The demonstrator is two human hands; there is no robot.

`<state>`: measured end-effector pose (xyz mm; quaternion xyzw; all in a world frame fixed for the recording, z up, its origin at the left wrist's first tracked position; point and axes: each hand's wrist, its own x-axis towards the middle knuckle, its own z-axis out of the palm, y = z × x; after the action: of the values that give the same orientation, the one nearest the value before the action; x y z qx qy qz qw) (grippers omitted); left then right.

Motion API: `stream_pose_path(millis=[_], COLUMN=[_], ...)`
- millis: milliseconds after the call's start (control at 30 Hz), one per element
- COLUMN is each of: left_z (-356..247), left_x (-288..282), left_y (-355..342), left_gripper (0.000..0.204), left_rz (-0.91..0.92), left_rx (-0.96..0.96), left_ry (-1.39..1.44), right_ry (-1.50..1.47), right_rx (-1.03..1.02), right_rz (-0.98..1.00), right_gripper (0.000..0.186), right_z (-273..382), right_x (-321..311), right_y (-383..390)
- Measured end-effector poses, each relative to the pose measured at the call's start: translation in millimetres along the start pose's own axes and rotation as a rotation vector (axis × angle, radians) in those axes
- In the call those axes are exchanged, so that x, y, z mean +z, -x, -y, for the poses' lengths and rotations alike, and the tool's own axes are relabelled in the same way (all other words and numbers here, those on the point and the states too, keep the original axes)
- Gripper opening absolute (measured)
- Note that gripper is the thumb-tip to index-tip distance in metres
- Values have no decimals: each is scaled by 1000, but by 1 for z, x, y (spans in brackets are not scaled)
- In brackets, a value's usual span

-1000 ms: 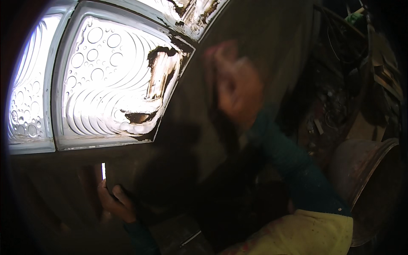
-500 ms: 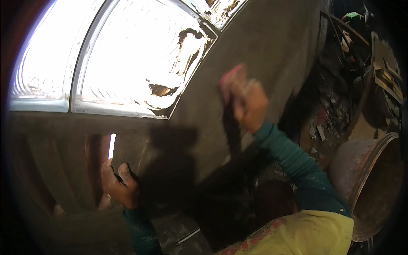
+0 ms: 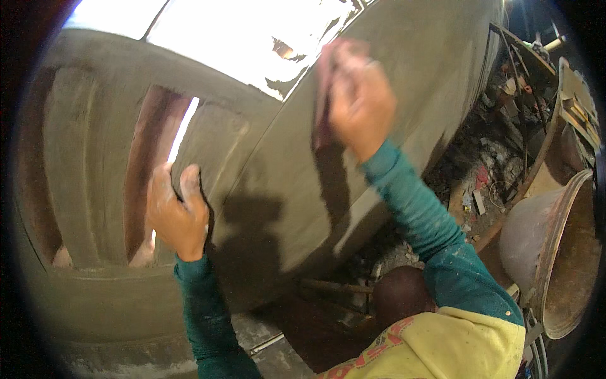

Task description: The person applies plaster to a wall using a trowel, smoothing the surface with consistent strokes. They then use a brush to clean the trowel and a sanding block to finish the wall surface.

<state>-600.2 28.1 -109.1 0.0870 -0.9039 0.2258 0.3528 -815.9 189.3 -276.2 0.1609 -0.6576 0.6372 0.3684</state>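
Note:
A grey plastered wall (image 3: 404, 88) fills the middle, with tall slots between upright slats. My left hand (image 3: 180, 218) is at one slot (image 3: 148, 136), its fingers hooked around the edge of a plastered slat (image 3: 221, 142) and its thumb spread on the front face. Higher up, my right hand (image 3: 366, 104) grips a reddish flat pad (image 3: 324, 95) against the plaster beside the glass blocks (image 3: 214, 38). Motion smears this hand and the pad, so the pad's exact kind is unclear. A bright strip of light shows through the slot.
At the right stands a large tilted tub (image 3: 536, 243) with a rust-coloured inside. Rubble (image 3: 480, 183) and boards (image 3: 577, 114) lie behind it. A dark rounded object (image 3: 404, 294) is low in the middle, near my yellow shirtfront (image 3: 461, 341).
The view has tilted down, so the glass blocks sit higher and the picture is brighter. My right hand has moved up to the glass edge with the pad. My left hand keeps its slat.

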Motion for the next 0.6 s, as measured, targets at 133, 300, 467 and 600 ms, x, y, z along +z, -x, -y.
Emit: stream_pose_path(millis=[133,300,467,600], left_z=[-1,0,7,4], left_x=[4,-7,0,2], left_y=[8,2,7,2], left_gripper=[54,55,56,56], left_rz=[43,-9,-27,-36], left_rx=[-75,-43,-41,-47], left_ry=[-33,-92,-112,-115], right_ry=[76,-33,-9,51], right_rx=[-180,244,-185,29], right_rz=[291,-9,337,24], right_gripper=[44,31,46,35], right_z=[8,-16,57,-19], right_x=[-15,-4,-6,4], right_y=[95,10,134,85])
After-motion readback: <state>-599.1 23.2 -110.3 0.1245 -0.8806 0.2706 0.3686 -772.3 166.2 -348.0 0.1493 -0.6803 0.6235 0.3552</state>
